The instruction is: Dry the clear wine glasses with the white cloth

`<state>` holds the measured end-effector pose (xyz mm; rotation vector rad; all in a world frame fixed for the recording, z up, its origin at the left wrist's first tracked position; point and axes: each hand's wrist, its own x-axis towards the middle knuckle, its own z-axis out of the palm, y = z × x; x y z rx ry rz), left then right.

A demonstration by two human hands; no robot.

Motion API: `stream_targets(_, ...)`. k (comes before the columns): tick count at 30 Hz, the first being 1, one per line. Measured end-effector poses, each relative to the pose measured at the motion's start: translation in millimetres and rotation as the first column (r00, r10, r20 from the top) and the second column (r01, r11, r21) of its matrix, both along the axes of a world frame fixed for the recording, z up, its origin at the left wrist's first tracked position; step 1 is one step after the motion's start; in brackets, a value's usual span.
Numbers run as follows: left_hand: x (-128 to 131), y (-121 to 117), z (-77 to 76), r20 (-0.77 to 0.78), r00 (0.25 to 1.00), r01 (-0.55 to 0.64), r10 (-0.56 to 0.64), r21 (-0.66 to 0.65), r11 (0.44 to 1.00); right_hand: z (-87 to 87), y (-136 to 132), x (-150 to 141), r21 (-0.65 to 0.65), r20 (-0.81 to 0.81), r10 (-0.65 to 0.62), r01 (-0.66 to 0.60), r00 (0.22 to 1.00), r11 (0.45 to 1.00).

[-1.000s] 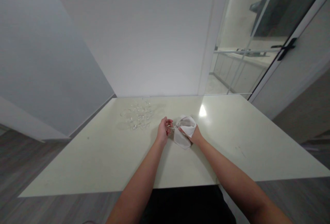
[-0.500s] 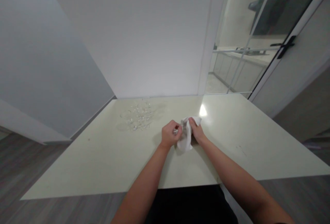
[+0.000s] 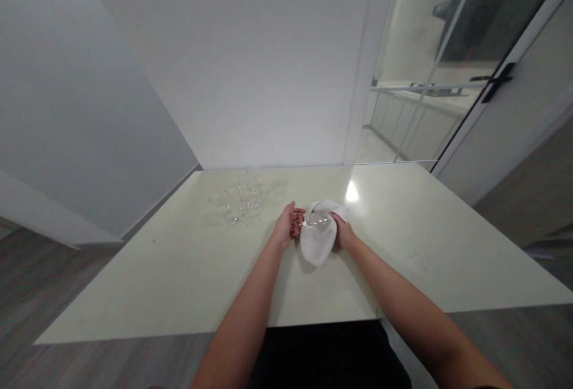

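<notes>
A clear wine glass lies sideways between my hands, its bowl resting on a white cloth. My left hand is curled around the foot end of the glass, and its fingers show through the clear material. At the other side, my right hand grips the cloth against the bowl, thumb on top. Its other fingers are hidden behind the cloth. Both hands are just above the pale table.
Several clear glasses stand close together at the back left of the table, hard to tell apart. A white wall rises behind the table. A glass partition and a door with a black handle are at the right.
My left hand has loosened from a tight fist round the glass and shifted slightly left, toward its foot. The cloth has spread open, so the bowl now shows.
</notes>
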<state>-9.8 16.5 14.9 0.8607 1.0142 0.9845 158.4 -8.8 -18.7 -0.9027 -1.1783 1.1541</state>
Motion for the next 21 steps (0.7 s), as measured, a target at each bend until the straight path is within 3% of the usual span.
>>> stream_targets(3, -1, 2, -1.9, -0.089, 0.979, -0.168, 0.185, 0.165, 0.972, 7.0, -1, 2, 0.007, 0.034, 0.169, -0.17, 0.985, 0.985)
stream_targets(4, -2, 1, -2.0, -0.139, 0.951, -0.23, 0.275, 0.276, 0.933, 8.5, -1, 2, 0.01, 0.059, 0.195, -0.196, 0.979, 0.98)
stream_targets(6, -4, -2, -0.9, -0.258, 0.85, -0.264, 0.459, 0.546, 0.795, 9.2, -1, 0, 0.001, 0.084, 0.197, -0.198, 0.977, 0.98)
stream_targets(7, -4, -5, 0.4, -0.319, 0.781, -0.207, 0.537, 0.679, 0.704, 8.5, -1, -2, -0.009, 0.075, 0.183, -0.183, 0.98, 0.983)
stream_targets(9, -1, -14, 4.3, -0.427, 0.651, 0.052, 0.628, 0.85, 0.524, 5.7, 0, -6, -0.03, 0.023, 0.144, -0.143, 0.989, 0.989)
stream_targets(11, 6, -24, 8.4, -0.506, 0.556, 0.338, 0.659, 0.863, 0.376, 3.3, 1, -8, -0.052, -0.059, 0.1, -0.103, 0.993, 0.993)
stream_targets(13, 14, -31, 11.5, -0.556, 0.491, 0.514, 0.671, 0.806, 0.293, 3.2, 2, -8, -0.09, -0.131, 0.036, -0.048, 0.991, 0.995)
stream_targets(17, 23, -32, 11.3, -0.621, 0.413, 0.64, 0.667, 0.719, 0.273, 8.4, 4, 0, -0.056, -0.022, -0.044, 0.043, 0.999, 0.997)
stream_targets(21, 20, -26, 9.3, -0.71, 0.314, 0.713, 0.63, 0.615, 0.337, 8.7, 6, 6, 0.032, 0.258, 0.066, -0.076, 0.964, 0.997)
